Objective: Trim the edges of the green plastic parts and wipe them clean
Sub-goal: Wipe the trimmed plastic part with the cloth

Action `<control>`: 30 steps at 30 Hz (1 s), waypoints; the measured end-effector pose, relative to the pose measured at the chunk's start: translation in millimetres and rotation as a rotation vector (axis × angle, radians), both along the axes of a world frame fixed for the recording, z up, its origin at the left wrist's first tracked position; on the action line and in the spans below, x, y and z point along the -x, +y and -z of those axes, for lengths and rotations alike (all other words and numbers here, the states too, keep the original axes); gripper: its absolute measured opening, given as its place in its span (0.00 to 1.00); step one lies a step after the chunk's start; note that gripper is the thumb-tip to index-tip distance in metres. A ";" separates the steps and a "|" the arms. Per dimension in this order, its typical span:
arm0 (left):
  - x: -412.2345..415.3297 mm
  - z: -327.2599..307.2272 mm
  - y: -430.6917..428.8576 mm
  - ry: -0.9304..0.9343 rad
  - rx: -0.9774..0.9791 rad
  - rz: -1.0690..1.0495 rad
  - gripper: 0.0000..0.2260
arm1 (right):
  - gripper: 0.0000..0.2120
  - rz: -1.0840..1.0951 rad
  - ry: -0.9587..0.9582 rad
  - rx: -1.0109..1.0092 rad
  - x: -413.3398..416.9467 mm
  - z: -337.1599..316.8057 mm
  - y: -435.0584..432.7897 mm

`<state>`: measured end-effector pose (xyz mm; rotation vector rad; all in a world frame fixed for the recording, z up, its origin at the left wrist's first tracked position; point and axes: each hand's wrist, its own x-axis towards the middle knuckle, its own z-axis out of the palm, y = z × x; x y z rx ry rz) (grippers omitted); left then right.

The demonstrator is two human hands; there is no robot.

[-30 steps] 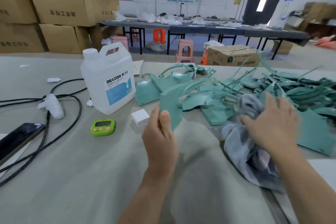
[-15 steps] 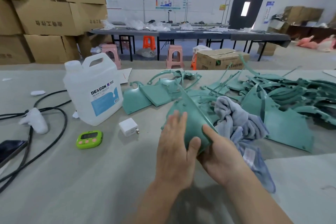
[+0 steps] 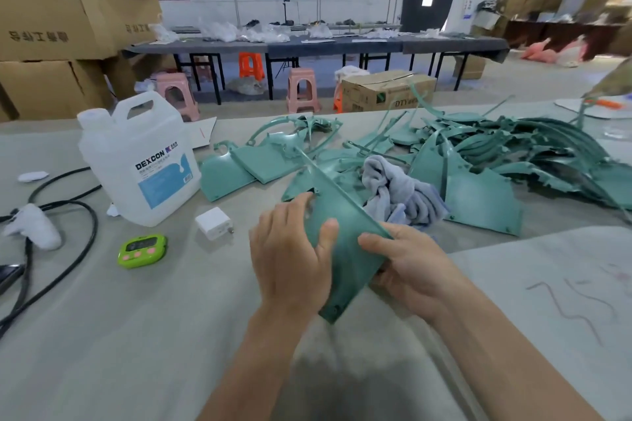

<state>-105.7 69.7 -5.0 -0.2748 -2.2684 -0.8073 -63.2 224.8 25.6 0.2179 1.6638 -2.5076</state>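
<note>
A: Left hand (image 3: 290,253)?

B: Gripping the green plastic part (image 3: 342,212). The fingers wrap over its left edge and the thumb lies flat on the near face. It is closed on the part, not splayed.

A: Right hand (image 3: 410,267)?

B: Same part, at the lower right corner. The thumb presses on top along the edge and the fingers curl beneath. Most of the fingertips are hidden under the plastic.

A: Where is the part?

B: Between both hands, lifted off the table (image 3: 136,335) and tilted. Its long straight edge runs up and away from the person, and its bottom corner points down toward the wrists.

A: Other parts?

B: A pile of green parts (image 3: 513,154) lies at the far right of the table, with a few flat pieces spread to the left of it. A crumpled grey cloth (image 3: 400,195) sits just behind the held part, against the pile. Neither hand touches it.

A: Left side of the table?

B: A white jug (image 3: 143,161) stands upright. Nearer, a green timer (image 3: 142,250) and a white charger block (image 3: 213,224) lie apart from each other.
</note>
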 end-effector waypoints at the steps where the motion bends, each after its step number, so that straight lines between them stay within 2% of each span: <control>1: 0.4 -3.7 -0.5 -0.007 -0.058 0.005 0.17 | 0.10 -0.005 0.007 -0.028 -8.1 -1.6 6.9; 3: 0.4 -10.9 -0.2 -0.139 -0.182 0.070 0.11 | 0.09 -0.001 0.027 -0.104 -24.9 -1.9 20.6; 6: -7.4 -26.0 8.9 -0.468 -0.475 0.255 0.12 | 0.10 0.051 0.065 -0.136 -53.3 -2.8 40.8; 8: -23.7 -42.3 17.5 -0.802 -0.709 0.550 0.14 | 0.10 0.142 0.078 -0.105 -72.8 -5.1 53.5; 9: -33.5 -48.3 22.9 -0.917 -0.748 0.744 0.15 | 0.10 0.213 0.076 -0.076 -83.0 -5.0 60.5; 11: -55.4 -53.1 37.1 -0.968 -0.618 1.022 0.10 | 0.12 0.366 0.053 -0.022 -105.6 -0.7 73.8; 12: -65.2 -52.8 47.3 -0.965 -0.526 1.079 0.10 | 0.12 0.431 0.038 0.011 -117.8 2.5 79.8; 15: -95.5 -46.0 92.4 -0.960 -0.423 1.077 0.17 | 0.10 0.564 -0.040 0.224 -165.0 14.2 95.4; 18: -133.9 -30.0 143.4 -0.944 -0.411 1.105 0.10 | 0.14 0.591 -0.050 0.440 -228.0 28.9 111.8; 21: -183.1 -9.9 188.9 -1.001 -0.405 1.169 0.12 | 0.22 0.658 -0.011 0.489 -296.2 51.3 129.3; 23: -217.2 5.6 217.6 -1.097 -0.414 1.187 0.13 | 0.23 0.750 -0.052 0.502 -338.4 65.6 139.5; 26: -265.9 31.9 257.1 -1.309 -0.405 1.180 0.07 | 0.18 0.963 -0.165 0.524 -391.6 93.6 150.6; 30: -324.2 62.4 299.1 -1.618 -0.269 1.267 0.16 | 0.11 1.316 -0.258 0.634 -455.4 136.1 160.7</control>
